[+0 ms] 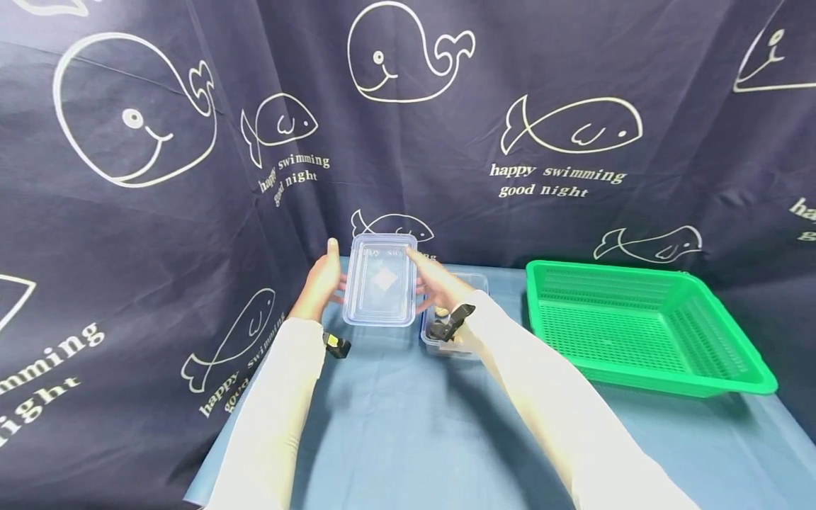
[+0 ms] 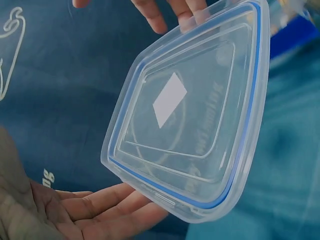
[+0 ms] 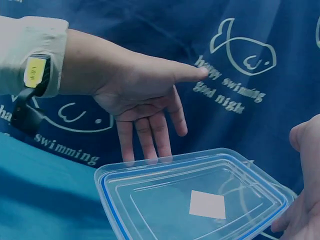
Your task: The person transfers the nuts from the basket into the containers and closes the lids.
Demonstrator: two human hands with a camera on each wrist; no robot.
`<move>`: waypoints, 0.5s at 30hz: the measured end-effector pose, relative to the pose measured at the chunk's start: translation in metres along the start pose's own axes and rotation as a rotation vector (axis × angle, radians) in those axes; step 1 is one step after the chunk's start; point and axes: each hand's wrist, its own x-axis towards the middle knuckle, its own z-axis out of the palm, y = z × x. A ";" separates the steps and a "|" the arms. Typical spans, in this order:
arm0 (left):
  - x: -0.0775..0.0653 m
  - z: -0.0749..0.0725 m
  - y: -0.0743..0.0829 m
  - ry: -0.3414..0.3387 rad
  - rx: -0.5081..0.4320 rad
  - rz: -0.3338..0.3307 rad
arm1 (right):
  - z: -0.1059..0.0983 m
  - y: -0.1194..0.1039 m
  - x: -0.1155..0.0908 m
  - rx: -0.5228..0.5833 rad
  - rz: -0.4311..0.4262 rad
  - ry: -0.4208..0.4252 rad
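A clear plastic food container lid (image 1: 380,290) with a blue sealing ring and a white diamond-shaped patch is held up between both hands. The left hand (image 1: 321,280) supports one edge on nearly straight fingers, its thumb raised away from the lid, as the right wrist view shows. At the opposite edge, the right hand (image 1: 440,280) touches the lid with extended fingers; its thumb stands apart from the lid in both wrist views. Partly hidden under the right wrist, a clear plastic container (image 1: 455,347) with small items inside stands on the table. Its contents are too small to identify.
On the right of the blue-covered table (image 1: 395,425) stands a green slotted plastic basket (image 1: 650,386). Dark cloth (image 1: 446,134) printed with whales, fish and words hangs behind and along the left side.
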 end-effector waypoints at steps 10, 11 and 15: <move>-0.010 0.027 0.028 -0.143 -0.208 -0.035 | -0.041 -0.015 -0.025 -0.002 -0.008 0.020; -0.010 0.030 0.030 -0.156 -0.213 -0.035 | -0.045 -0.016 -0.027 0.009 -0.003 0.023; -0.010 0.041 0.036 -0.204 -0.250 -0.044 | -0.059 -0.017 -0.034 0.043 0.003 0.056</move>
